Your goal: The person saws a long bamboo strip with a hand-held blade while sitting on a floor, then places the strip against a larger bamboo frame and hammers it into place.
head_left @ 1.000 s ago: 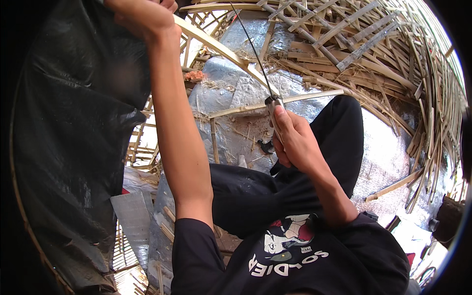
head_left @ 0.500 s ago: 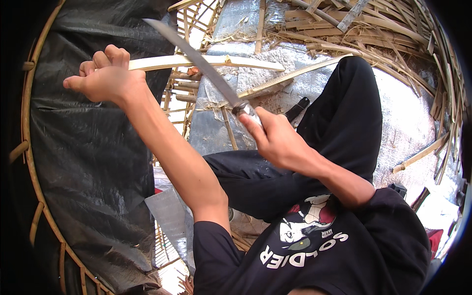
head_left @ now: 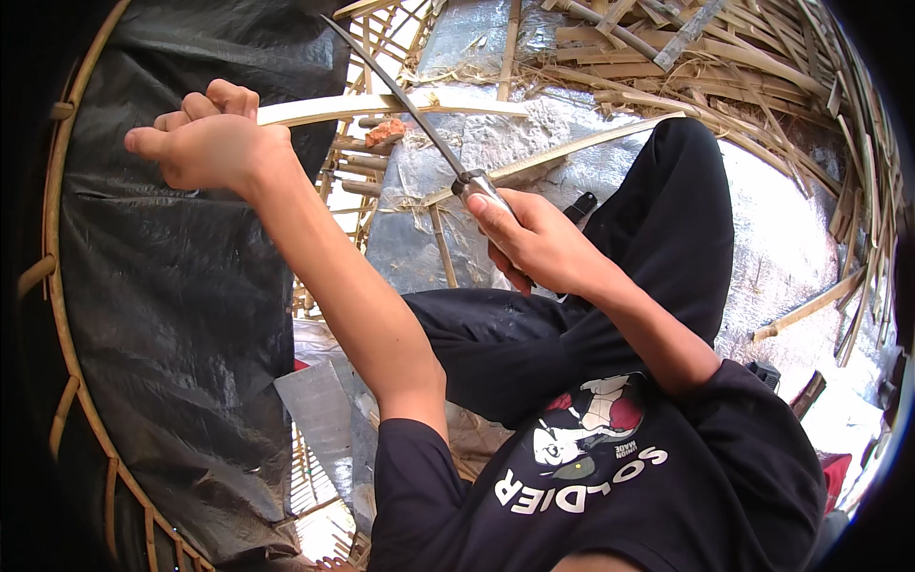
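My left hand (head_left: pixel 205 135), raised at the upper left, is closed round one end of a pale split bamboo strip (head_left: pixel 324 109). From there the strip reaches rightward over the floor. In my right hand (head_left: pixel 538 238) is the handle of a long knife (head_left: pixel 419 120), its thumb lying along the grip. The narrow dark blade points up and to the left and crosses the strip near its middle; I cannot tell whether the edge is cutting in. A second bamboo strip (head_left: pixel 581 147) lies behind the knife, running toward my bent knee.
Black plastic sheeting (head_left: pixel 181 324) hangs on the left, edged by a bamboo pole (head_left: pixel 55 219). A heap of split bamboo strips (head_left: pixel 705 67) covers the upper right. My folded legs (head_left: pixel 658 219) take up the middle. A black object (head_left: pixel 579 208) lies beside the knee.
The knife has turned steeper, showing its blade more edge-on, and its tip has moved right. The bamboo strip has shifted slightly up and left at its far end. My left hand keeps its grip.
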{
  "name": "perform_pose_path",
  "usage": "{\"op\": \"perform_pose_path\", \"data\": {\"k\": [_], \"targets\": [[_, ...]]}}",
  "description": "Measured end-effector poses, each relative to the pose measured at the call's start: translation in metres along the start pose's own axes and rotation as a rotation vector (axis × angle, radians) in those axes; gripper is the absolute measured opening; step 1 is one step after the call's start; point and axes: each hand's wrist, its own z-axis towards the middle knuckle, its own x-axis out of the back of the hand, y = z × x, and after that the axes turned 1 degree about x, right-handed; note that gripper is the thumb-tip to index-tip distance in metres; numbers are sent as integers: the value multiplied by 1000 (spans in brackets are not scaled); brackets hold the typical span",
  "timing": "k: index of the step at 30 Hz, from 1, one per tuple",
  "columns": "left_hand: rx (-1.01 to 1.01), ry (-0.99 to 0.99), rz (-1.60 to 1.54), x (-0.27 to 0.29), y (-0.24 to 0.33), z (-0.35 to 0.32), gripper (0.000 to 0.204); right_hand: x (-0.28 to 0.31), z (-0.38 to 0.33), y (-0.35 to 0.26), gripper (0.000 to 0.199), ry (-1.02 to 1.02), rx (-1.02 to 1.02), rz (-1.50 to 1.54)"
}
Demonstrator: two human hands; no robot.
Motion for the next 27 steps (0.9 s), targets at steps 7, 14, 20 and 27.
{"op": "perform_pose_path", "data": {"k": [7,14,20,27], "targets": [[9,-93,-134,-12,-19,25,42,14,-13,-67,54,180,-8,49],[375,-233,-577,-16,-47,66,57,-9,-2,-61,59,258,281,-55],[238,-141,-386,-21,-30,47,59,29,13,-26,57,359,-65,-16],[133,-80,-132,-46,13,10,62,-5,-20,-90,60,308,411,-72]]}}
